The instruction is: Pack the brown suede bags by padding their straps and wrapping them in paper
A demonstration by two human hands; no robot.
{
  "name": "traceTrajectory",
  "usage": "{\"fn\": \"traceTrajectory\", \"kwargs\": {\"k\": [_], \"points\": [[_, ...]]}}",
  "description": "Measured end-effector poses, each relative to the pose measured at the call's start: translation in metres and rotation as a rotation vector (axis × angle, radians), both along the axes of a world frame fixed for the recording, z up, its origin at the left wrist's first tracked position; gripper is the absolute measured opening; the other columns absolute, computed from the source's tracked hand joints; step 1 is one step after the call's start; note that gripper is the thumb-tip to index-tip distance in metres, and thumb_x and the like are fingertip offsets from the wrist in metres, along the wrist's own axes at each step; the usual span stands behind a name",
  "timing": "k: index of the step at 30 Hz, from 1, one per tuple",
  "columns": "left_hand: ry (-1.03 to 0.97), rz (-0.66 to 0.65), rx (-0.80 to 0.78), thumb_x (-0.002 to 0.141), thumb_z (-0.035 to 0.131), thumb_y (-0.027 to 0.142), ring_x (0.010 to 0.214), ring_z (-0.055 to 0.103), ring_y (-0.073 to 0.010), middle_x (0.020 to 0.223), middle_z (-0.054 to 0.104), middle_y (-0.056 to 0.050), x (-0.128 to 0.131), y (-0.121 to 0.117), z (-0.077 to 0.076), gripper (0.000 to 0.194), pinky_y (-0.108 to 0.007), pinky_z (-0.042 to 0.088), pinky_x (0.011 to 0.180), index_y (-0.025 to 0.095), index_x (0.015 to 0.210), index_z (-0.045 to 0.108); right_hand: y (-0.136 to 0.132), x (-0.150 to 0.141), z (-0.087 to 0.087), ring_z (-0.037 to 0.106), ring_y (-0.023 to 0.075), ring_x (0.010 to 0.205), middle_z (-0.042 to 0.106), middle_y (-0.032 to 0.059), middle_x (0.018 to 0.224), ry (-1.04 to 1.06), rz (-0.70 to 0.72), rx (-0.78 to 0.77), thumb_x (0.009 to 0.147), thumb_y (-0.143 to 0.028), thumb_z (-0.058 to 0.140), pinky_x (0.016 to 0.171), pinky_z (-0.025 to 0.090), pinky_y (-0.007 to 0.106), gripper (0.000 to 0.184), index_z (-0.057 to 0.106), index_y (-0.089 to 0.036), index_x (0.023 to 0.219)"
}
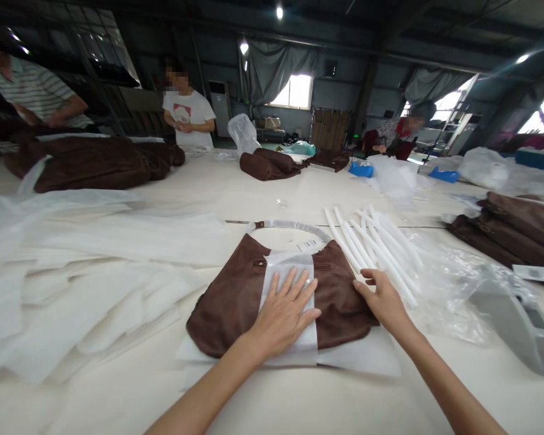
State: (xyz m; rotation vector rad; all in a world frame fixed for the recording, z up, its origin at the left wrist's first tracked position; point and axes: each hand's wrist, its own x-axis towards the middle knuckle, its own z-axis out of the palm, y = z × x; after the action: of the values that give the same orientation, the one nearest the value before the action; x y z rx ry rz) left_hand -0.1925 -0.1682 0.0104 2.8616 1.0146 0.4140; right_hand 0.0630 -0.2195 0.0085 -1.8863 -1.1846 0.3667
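A brown handbag lies flat on the table in front of me, its handle wrapped in white. A white paper strip runs down the bag's middle, and a white sheet lies under the bag. My left hand rests flat on the strip with fingers stretched out. My right hand touches the bag's right edge, fingers loosely apart, holding nothing. Several white foam rods lie just beyond my right hand.
Piles of white sheets cover the table's left. Clear plastic bags and a grey object lie to the right. More brown bags lie around. Other people stand or sit at the far side.
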Motion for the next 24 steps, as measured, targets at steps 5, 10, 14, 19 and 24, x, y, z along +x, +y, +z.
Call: {"fn": "traceTrajectory", "kwargs": {"k": [5, 10, 14, 19, 24], "points": [[-0.363, 0.283, -0.019, 0.102, 0.032, 0.047, 0.15, 0.02, -0.025, 0.159, 0.032, -0.005, -0.054, 0.005, 0.02, 0.051, -0.055, 0.02, 0.122, 0.029, 0.149, 0.035, 0.012, 0.01, 0.001, 0.066, 0.0262, 0.099, 0.068, 0.0128, 0.112, 0.287, 0.015, -0.167, 0.072, -0.048, 0.07, 0.089, 0.049, 0.039, 0.045, 0.063, -0.018, 0.105], [-0.592, 0.75, -0.219, 0.086, 0.04, 0.066, 0.13, 0.051, -0.0336, 0.141, 0.054, -0.016, -0.119, 0.033, 0.005, 0.07, -0.052, 0.038, 0.113, 0.015, 0.132, 0.056, 0.019, 0.01, 0.004, 0.066, 0.0245, 0.099, 0.071, 0.0101, 0.11, 0.547, 0.065, -0.28, 0.074, -0.055, 0.073, 0.075, 0.051, 0.031, 0.046, 0.068, -0.018, 0.102], [-0.654, 0.892, -0.559, 0.077, 0.045, 0.07, 0.126, 0.056, -0.0346, 0.134, 0.06, -0.017, -0.141, 0.043, -0.007, 0.077, -0.049, 0.04, 0.112, 0.013, 0.129, 0.058, 0.024, 0.014, 0.007, 0.067, 0.0174, 0.074, 0.074, 0.0075, 0.088, 0.724, 0.145, -0.335, 0.078, -0.054, 0.074, 0.062, 0.049, 0.024, 0.041, 0.069, -0.015, 0.09], [-0.83, 0.857, -0.824, 0.074, 0.059, 0.069, 0.123, 0.059, -0.0339, 0.128, 0.066, -0.014, -0.142, 0.047, -0.007, 0.071, -0.046, 0.047, 0.106, 0.016, 0.12, 0.064, 0.031, 0.018, 0.008, 0.072, 0.0244, 0.09, 0.076, 0.0125, 0.099, 1.056, 0.305, -0.351, 0.077, -0.045, 0.078, 0.082, 0.057, 0.03, 0.036, 0.072, -0.014, 0.093], [-0.983, 0.74, -1.121, 0.07, 0.074, 0.06, 0.108, 0.068, -0.0337, 0.111, 0.074, -0.011, -0.142, 0.048, 0.003, 0.058, -0.04, 0.055, 0.094, 0.017, 0.108, 0.069, 0.041, 0.01, 0.008, 0.069, 0.0308, 0.108, 0.074, 0.0159, 0.111, 1.314, 0.313, -0.416, 0.078, -0.039, 0.077, 0.1, 0.054, 0.041, 0.041, 0.07, -0.014, 0.109]]}}
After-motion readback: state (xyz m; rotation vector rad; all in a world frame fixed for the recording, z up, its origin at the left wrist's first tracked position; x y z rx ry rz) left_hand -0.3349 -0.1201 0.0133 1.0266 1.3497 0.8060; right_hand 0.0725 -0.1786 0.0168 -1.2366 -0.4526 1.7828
